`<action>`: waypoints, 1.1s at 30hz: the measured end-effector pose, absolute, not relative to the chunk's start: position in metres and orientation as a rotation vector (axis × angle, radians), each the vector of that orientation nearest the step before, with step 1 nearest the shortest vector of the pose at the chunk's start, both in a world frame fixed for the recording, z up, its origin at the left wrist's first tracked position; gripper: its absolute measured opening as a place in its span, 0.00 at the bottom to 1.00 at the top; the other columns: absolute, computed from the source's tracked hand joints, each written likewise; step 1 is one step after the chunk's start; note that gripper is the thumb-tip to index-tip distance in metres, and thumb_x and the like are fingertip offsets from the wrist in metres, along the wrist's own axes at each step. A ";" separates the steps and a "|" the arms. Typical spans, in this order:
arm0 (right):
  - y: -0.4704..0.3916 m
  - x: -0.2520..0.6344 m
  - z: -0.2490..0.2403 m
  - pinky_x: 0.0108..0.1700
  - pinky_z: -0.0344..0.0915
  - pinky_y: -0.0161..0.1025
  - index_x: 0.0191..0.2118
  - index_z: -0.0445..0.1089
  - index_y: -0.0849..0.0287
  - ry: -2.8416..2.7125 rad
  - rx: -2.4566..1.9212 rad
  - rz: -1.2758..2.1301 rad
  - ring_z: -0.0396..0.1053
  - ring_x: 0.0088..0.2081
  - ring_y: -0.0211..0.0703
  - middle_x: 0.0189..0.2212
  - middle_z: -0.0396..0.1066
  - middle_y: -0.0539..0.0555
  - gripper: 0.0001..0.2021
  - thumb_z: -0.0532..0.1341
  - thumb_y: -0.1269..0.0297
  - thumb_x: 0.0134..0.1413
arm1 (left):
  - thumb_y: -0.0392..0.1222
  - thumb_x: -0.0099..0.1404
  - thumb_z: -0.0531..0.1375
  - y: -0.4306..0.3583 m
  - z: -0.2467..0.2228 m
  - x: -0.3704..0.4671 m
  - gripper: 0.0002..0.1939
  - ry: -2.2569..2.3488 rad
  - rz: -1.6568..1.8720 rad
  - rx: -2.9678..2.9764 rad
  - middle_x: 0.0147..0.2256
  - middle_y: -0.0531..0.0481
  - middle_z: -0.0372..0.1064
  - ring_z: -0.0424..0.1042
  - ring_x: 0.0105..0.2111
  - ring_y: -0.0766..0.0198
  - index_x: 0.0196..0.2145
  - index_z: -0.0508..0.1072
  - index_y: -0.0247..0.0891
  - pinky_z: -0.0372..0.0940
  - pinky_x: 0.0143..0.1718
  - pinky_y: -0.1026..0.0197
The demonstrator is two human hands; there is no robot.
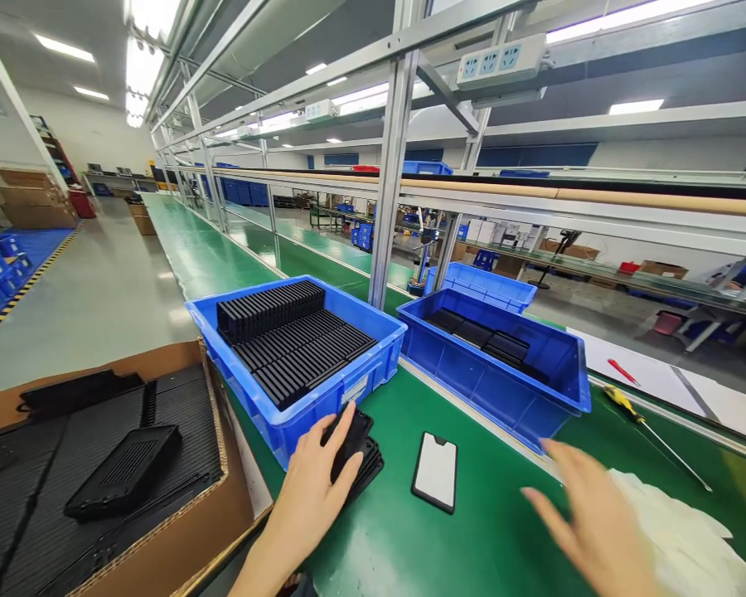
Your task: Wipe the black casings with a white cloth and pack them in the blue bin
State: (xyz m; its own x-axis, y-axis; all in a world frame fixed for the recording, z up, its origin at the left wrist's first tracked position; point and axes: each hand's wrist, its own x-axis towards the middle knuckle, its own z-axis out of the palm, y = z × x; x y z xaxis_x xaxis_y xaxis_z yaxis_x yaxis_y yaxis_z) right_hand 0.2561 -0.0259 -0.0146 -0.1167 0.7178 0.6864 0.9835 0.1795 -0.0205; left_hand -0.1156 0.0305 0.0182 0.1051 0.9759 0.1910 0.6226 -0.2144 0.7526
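Note:
My left hand (320, 473) is on a small pile of black plastic frames (365, 466), fingers curved around the upper piece, beside the near corner of a blue bin (354, 375). That bin holds rows of black parts (298, 344). My right hand (590, 514), slightly blurred, hovers over the right side of the green bench with fingers apart and nothing in them. Between the hands lies a flat black-edged piece with a white face (435, 471). Crumpled whitish gloves or cloth (690, 531) lie by my right hand.
A cardboard box (236, 489) of black parts stands at the left. Behind the bench strip, a deeper blue bin (472, 377) holds black parts. A yellow screwdriver (625, 404) and a red tool (622, 371) lie right. A metal post (389, 182) rises behind the bins.

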 end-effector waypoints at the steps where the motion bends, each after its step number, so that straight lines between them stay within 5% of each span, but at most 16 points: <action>1: -0.014 0.236 -0.022 0.52 0.64 0.57 0.64 0.53 0.58 -2.064 -1.558 -0.415 0.65 0.54 0.62 0.54 0.64 0.66 0.35 0.58 0.45 0.57 | 0.46 0.68 0.51 0.033 0.013 -0.113 0.28 1.756 0.830 2.059 0.58 0.37 0.59 0.59 0.56 0.41 0.64 0.54 0.45 0.56 0.54 0.36; 5: 0.030 0.175 -0.046 0.63 0.43 0.65 0.68 0.45 0.60 -2.309 -1.742 0.391 0.40 0.66 0.70 0.66 0.43 0.68 0.54 0.69 0.43 0.39 | 0.41 0.67 0.53 0.038 -0.009 -0.108 0.28 2.086 0.581 2.346 0.55 0.27 0.63 0.65 0.51 0.36 0.63 0.57 0.35 0.63 0.46 0.37; 8: 0.041 0.159 -0.051 0.64 0.43 0.61 0.68 0.43 0.65 -2.245 -1.796 0.505 0.46 0.65 0.66 0.64 0.48 0.70 0.53 0.68 0.50 0.39 | 0.43 0.67 0.55 0.031 -0.017 -0.110 0.28 1.955 0.952 2.524 0.56 0.29 0.61 0.63 0.54 0.40 0.62 0.59 0.34 0.62 0.52 0.38; 11: 0.028 0.148 -0.044 0.64 0.49 0.54 0.69 0.38 0.63 -2.030 -1.641 0.723 0.49 0.64 0.57 0.64 0.48 0.65 0.48 0.60 0.45 0.50 | 0.41 0.66 0.56 0.017 -0.021 -0.101 0.32 1.548 1.122 2.644 0.61 0.35 0.54 0.57 0.60 0.48 0.65 0.51 0.41 0.61 0.57 0.45; 15: -0.008 0.122 -0.029 0.63 0.54 0.48 0.66 0.52 0.55 -1.794 -1.213 1.035 0.54 0.63 0.49 0.61 0.58 0.58 0.34 0.43 0.39 0.62 | 0.51 0.65 0.56 0.003 -0.031 -0.072 0.42 0.933 1.194 2.720 0.67 0.30 0.37 0.41 0.66 0.37 0.68 0.37 0.37 0.48 0.61 0.33; 18: -0.029 0.109 -0.013 0.46 0.70 0.40 0.49 0.71 0.52 -1.871 -1.050 0.960 0.72 0.45 0.47 0.40 0.74 0.55 0.34 0.38 0.35 0.61 | 0.46 0.70 0.48 -0.002 -0.036 -0.060 0.32 0.722 1.282 2.375 0.65 0.37 0.46 0.50 0.64 0.44 0.68 0.38 0.47 0.47 0.62 0.37; 21: -0.036 0.105 0.011 0.31 0.66 0.33 0.34 0.71 0.55 -1.868 -1.052 0.699 0.68 0.28 0.38 0.26 0.69 0.51 0.26 0.46 0.40 0.63 | 0.56 0.69 0.48 -0.009 -0.027 -0.062 0.32 0.702 1.145 1.675 0.65 0.43 0.51 0.58 0.61 0.48 0.67 0.44 0.52 0.54 0.61 0.46; 25: -0.032 0.098 0.035 0.28 0.64 0.28 0.37 0.67 0.57 -1.876 -0.991 0.259 0.66 0.28 0.33 0.29 0.68 0.50 0.04 0.55 0.68 0.63 | 0.65 0.67 0.43 -0.019 -0.008 -0.065 0.35 0.450 0.915 0.941 0.62 0.45 0.59 0.55 0.63 0.48 0.65 0.53 0.44 0.46 0.64 0.44; 33: -0.029 0.080 0.026 0.38 0.70 0.32 0.43 0.67 0.62 -1.935 -0.808 -0.120 0.70 0.36 0.39 0.32 0.70 0.55 0.06 0.55 0.76 0.62 | 0.57 0.65 0.56 -0.028 -0.024 -0.068 0.28 0.567 0.886 0.870 0.62 0.46 0.60 0.49 0.65 0.53 0.56 0.69 0.36 0.32 0.68 0.53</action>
State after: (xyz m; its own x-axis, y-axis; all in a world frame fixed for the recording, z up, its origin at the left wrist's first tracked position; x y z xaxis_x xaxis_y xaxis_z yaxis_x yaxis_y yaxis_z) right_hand 0.0803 -0.0290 0.0259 -0.2824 0.4840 0.8283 0.5828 0.7723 -0.2526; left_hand -0.0682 -0.0281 -0.0242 0.5277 0.8459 -0.0776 -0.4245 0.3417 0.8385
